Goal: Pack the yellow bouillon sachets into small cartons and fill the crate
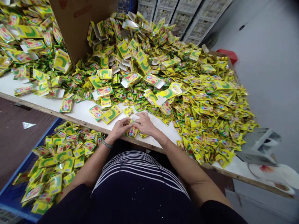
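Observation:
At the table's front edge, both my hands are closed around one small yellow-and-green carton (132, 132), its white flap standing up between my fingers. My left hand (121, 127) grips it from the left, thumb and fingers near the flap. From the right, my right hand (144, 123) has its fingers at the carton's top end. My fingers partly hide the carton, so what is inside cannot be seen. Just left of my hands lies a yellow carton (110, 114), and another carton (96, 112) touches it. A small yellow sachet (128, 111) rests just beyond my fingers.
Yellow sachets (210, 115) are heaped across the right of the white table (81, 109). Loose cartons (142, 60) pile up behind, beside a brown cardboard sheet (70, 28). A blue crate (28, 158) full of cartons stands lower left. A grey metal device (259, 146) sits far right.

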`<state>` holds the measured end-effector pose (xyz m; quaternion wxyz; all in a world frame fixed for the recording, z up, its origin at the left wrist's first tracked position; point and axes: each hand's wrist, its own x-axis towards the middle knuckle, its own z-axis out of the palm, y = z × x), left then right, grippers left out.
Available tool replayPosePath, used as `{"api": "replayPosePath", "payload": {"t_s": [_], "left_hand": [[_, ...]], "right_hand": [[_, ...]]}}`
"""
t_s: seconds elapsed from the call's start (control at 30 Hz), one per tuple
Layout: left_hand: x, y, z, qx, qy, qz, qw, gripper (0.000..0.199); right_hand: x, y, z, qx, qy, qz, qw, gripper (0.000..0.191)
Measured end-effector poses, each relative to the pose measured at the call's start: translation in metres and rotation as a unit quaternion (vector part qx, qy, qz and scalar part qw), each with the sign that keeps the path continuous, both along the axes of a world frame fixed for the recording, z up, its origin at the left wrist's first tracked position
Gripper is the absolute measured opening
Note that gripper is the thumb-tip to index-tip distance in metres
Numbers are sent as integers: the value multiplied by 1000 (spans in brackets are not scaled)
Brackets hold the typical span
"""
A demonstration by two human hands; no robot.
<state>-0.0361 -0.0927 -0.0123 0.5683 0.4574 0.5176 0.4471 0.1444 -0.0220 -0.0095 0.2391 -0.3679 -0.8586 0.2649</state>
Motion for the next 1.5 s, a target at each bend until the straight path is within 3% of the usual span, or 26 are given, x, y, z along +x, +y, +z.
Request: {"api": "replayPosePath", "payload": {"t_s": [0.1, 0.23, 0.37, 0.47, 0.6, 0.77, 0.93, 1.17, 1.3, 1.5], "left_hand": [[-2, -2, -2, 16, 35, 17, 999, 60], [-2, -9, -4, 45, 89, 53, 994, 61], [-1, -13, -1, 71, 141, 42, 987, 51], [-1, -11, 2, 79, 161, 13, 984, 42], [0, -8, 2, 67, 159, 13, 985, 41], [0, -9, -5, 25, 50, 46, 997, 56], [0, -8, -7, 11, 39, 54, 998, 60], [1, -9, -6, 13, 28, 49, 998, 61], [2, -9, -1, 11, 38, 42, 998, 63], [4, -10, 4, 29, 72, 48, 996, 63]], "right_hand": [[0, -4, -3, -35, 42, 5, 998, 26], [9, -11, -9, -106, 186, -57, 975, 28], [10, -24, -20, -189, 199, -33, 961, 33], [8, -28, -21, -185, 190, -44, 963, 32], [8, -21, -8, -145, 185, -104, 966, 41], [8, -14, 14, -104, 127, -34, 986, 18], [4, -10, 21, -72, 81, -9, 994, 12], [0, 5, 14, -224, 130, -46, 965, 35], [1, 19, 13, -299, 148, -9, 942, 37], [11, 22, 22, -256, 95, 56, 960, 34]]}}
